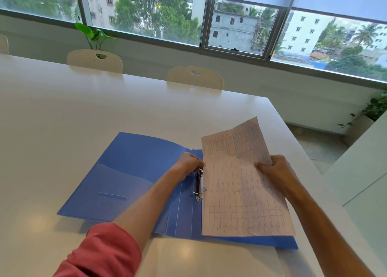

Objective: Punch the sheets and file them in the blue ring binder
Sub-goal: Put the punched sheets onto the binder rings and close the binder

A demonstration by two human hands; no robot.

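Blue binder (134, 178) lying open and flat on a white table (62, 113), its inner covers facing up. The ring mechanism (199, 185) runs along the spine, near the middle of the open binder. The left hand (189, 163) rests at the far end of the mechanism, fingertips closed on the metal there; whether the rings are open or closed cannot be told. The near ring shows below that hand, toward the person.

The right hand (276, 172) pinches the right edge of the sheets (240, 184), thumb on top and fingers beneath. The sheets carry a printed table of lines and lie over the right inner cover, their left edge just beside the mechanism and close to the left fingertips. The far upper corner of the sheets is lifted and curls away from the right hand; the near part lies flatter on the cover.

A red sleeve (100, 253) covers the left forearm toward the elbow. Two pale chairs (194, 78) stand at the far table edge, under a window (240, 25).
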